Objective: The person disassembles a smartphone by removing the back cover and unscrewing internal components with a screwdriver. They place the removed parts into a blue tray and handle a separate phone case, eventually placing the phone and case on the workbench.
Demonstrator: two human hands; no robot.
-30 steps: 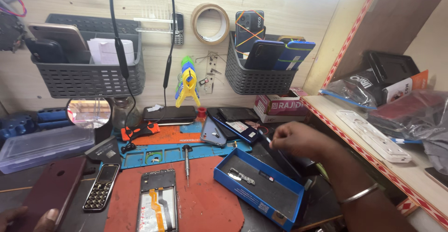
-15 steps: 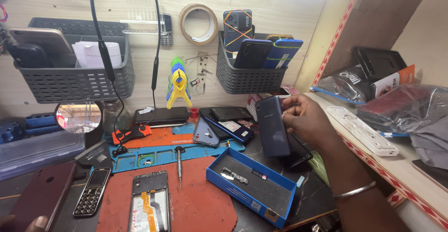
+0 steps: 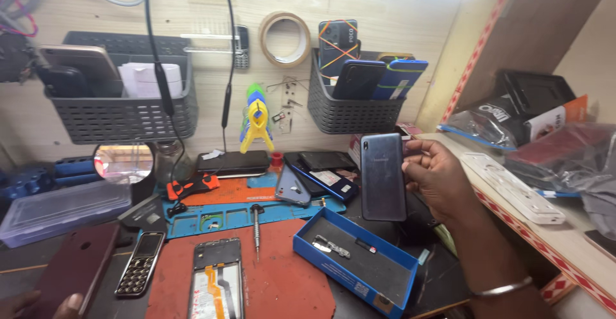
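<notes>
The right hand (image 3: 436, 175) has lifted the dark blue phone (image 3: 383, 176) higher, upright above the blue tray (image 3: 385, 287). Its fingers pinch the phone's right edge. The left hand (image 3: 38, 305) grips a maroon phone (image 3: 77, 268) at the tabletop's lower left.

So the right hand (image 3: 439, 178) had a dark blue-grey phone (image 3: 383, 176) held upright, back cover facing the camera, thumb along its right edge. It was up above the tabletop (image 3: 443, 280), just over an open blue box (image 3: 357, 261) with a few small parts inside. The left hand (image 3: 38, 303) barely peeked in at the bottom corner, touching a dark red phone (image 3: 74, 268). Between them lay a keypad phone (image 3: 140, 271) and, on a red mat (image 3: 282, 280), an opened phone (image 3: 216, 280) with a screwdriver (image 3: 257, 229) beside it. Grey baskets (image 3: 122, 117) hung on the wall.
</notes>
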